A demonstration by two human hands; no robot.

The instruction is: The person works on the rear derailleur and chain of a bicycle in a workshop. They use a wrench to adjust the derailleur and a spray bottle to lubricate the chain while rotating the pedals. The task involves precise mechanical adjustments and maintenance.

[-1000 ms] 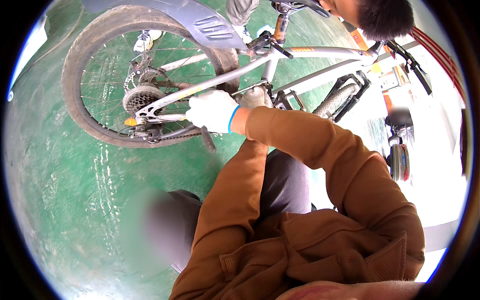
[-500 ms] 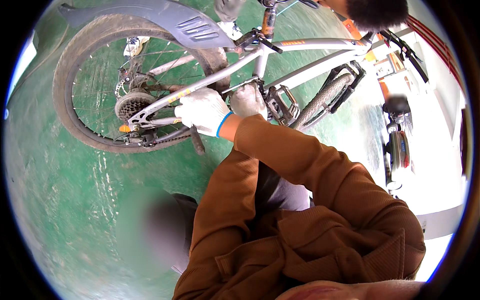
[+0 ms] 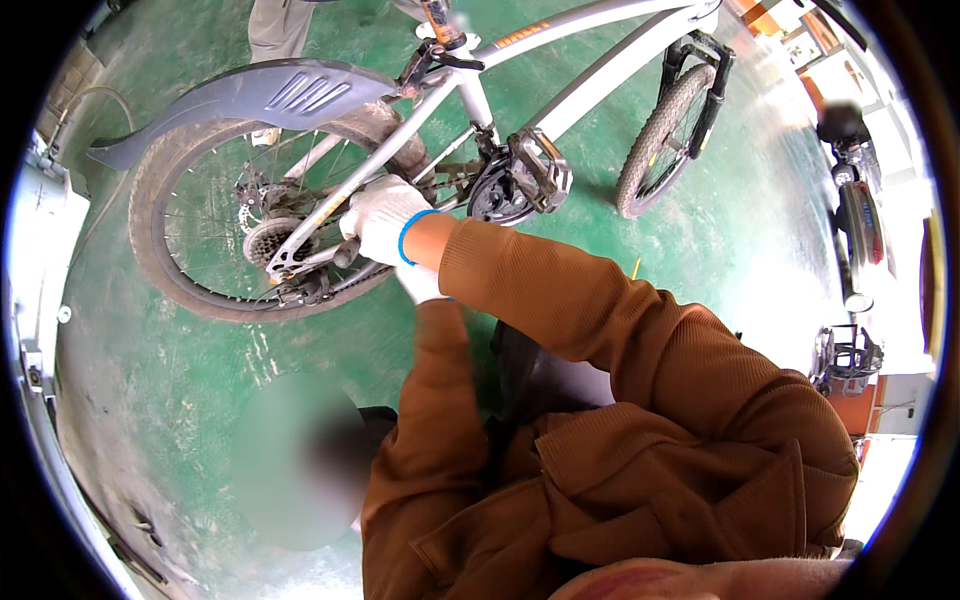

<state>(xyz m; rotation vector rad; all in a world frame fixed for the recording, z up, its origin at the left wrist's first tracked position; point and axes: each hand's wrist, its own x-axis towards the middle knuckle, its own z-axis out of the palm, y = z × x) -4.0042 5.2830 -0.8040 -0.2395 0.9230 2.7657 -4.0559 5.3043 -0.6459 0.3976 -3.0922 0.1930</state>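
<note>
A silver bicycle (image 3: pixel 610 75) stands across the upper view, with its rear wheel (image 3: pixel 150 235), cassette (image 3: pixel 262 243) and pedal (image 3: pixel 545 175) showing. My right hand (image 3: pixel 385 215), in a blue-cuffed white glove, is closed at the rear frame beside the seat stay; what its curled fingers grip is hidden. A short dark bar (image 3: pixel 346 255) lies just below those fingers. Underneath, my left hand (image 3: pixel 423 283), also gloved, is mostly covered by the right one, so its fingers do not show. A grey rear fender (image 3: pixel 230 95) arches over the wheel.
Another person's trousered leg (image 3: pixel 280 30) is behind the bicycle. A dark scooter (image 3: pixel 855 235) stands at the right, with a black metal frame (image 3: pixel 850 355) below it. Pale equipment (image 3: pixel 45 260) with a hose lines the left edge. The floor (image 3: pixel 200 380) is green.
My left hand has moved from beside the crank down and left, beneath the right. The right hand shifted slightly left. The view has swung, bringing left-side equipment in and losing the other person's head.
</note>
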